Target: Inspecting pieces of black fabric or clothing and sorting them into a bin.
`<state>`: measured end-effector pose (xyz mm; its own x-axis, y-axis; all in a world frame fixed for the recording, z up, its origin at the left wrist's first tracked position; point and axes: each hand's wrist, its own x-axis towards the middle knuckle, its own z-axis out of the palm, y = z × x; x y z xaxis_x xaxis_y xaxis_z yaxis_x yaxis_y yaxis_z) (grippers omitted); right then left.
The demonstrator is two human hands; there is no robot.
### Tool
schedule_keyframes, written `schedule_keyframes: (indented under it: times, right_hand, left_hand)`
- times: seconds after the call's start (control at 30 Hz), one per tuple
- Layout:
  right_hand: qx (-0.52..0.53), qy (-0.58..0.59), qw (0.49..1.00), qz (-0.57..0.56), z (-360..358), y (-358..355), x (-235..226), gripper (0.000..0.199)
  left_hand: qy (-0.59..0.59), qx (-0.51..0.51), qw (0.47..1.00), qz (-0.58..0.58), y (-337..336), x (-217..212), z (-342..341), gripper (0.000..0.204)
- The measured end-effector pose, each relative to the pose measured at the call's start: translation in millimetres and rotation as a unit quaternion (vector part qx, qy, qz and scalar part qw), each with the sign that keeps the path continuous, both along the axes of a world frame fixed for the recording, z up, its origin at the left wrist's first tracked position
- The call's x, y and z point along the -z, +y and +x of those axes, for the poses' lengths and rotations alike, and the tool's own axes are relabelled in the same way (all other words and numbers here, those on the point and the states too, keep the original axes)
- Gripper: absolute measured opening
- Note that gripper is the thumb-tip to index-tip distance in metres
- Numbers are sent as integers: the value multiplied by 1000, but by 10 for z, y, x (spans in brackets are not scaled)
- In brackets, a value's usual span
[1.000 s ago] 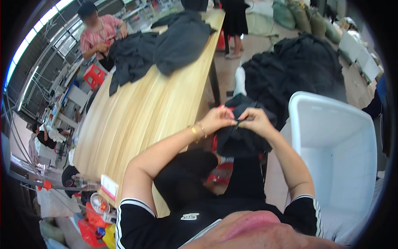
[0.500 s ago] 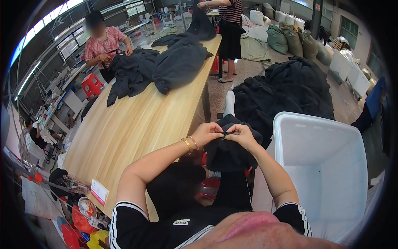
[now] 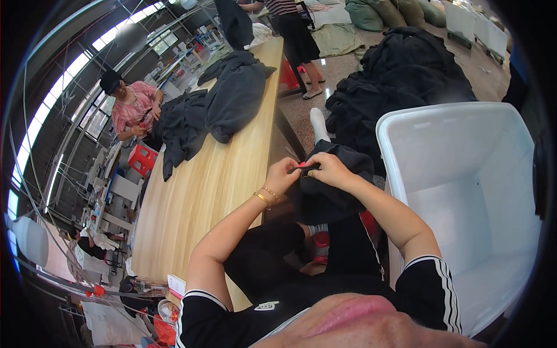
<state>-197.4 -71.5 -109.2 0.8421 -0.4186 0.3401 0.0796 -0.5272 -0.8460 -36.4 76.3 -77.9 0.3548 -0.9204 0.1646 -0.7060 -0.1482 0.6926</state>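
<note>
A black garment (image 3: 336,200) lies bunched over my raised leg. My left hand (image 3: 282,176) pinches an edge of it from the left. Close beside it, my right hand (image 3: 326,170) grips the same edge, with thumb and fingers pressed together. A narrow dark strip of the cloth is stretched between my fingertips. Something small and red (image 3: 302,165) shows there; I cannot make out its kind.
A wooden table (image 3: 191,214) runs along my left, with dark garments (image 3: 232,104) heaped at its far end. At my right stands a big white plastic bin (image 3: 400,151). Beyond lies a large black cloth pile (image 3: 400,87). One co-worker (image 3: 138,107) handles cloth across the table; another (image 3: 293,43) stands at its far end.
The view has shifted, so the table and bin sit differently in the picture. A red bit now shows between my fingers. Both hands stay on the garment's edge.
</note>
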Motion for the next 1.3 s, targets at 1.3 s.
schedule_keyframes:
  times: [1.3]
  right_hand:
    - [166,197,963,-78,-119,-791,384,23]
  left_hand:
    - [519,-25,844,-133,142,-372,634,19]
